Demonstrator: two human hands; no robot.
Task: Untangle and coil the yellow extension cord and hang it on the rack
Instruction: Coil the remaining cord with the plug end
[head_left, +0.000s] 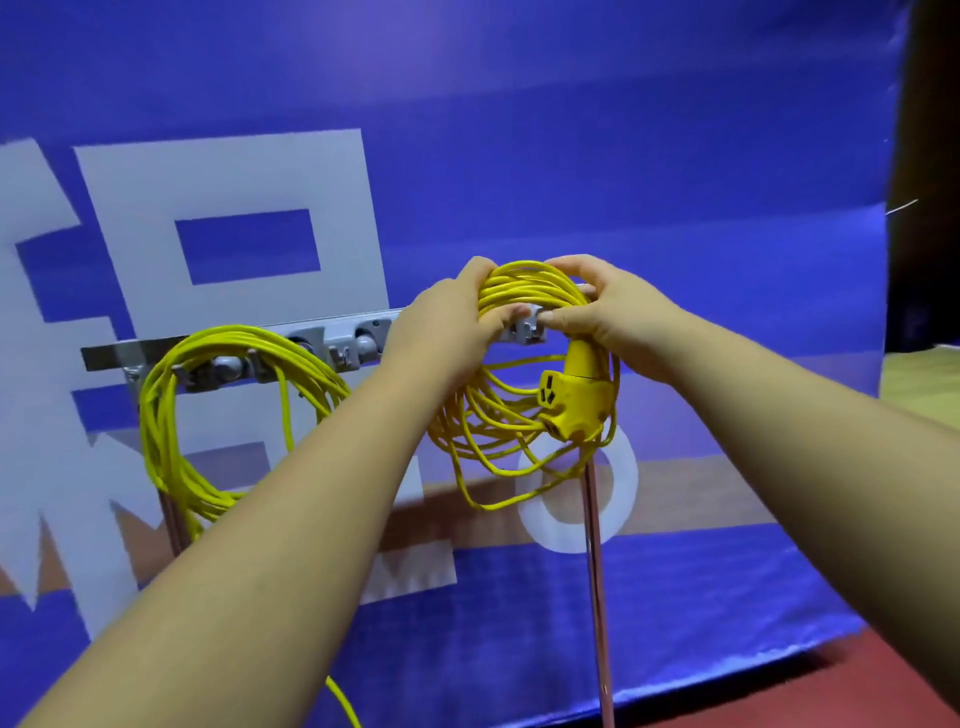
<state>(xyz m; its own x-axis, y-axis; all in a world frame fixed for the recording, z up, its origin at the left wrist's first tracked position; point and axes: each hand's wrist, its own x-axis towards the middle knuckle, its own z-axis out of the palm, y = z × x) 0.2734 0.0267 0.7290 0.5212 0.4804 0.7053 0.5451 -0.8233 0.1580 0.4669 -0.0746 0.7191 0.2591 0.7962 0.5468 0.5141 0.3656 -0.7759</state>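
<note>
Two hands gripping: my left hand and right hand curl fingers round the yellow extension cord at the right end of the rack; another coil hangs left.

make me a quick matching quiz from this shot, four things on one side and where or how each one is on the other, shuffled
Column A
1. left hand
2. left coil
3. yellow socket
4. rack bar

Column B
a. hangs just under the right hand
b. grey, horizontal, in front of the blue banner
c. draped over the rack's left end, no hand on it
d. grips the top of the right coil

Pairs: 1-d, 2-c, 3-a, 4-b
</note>
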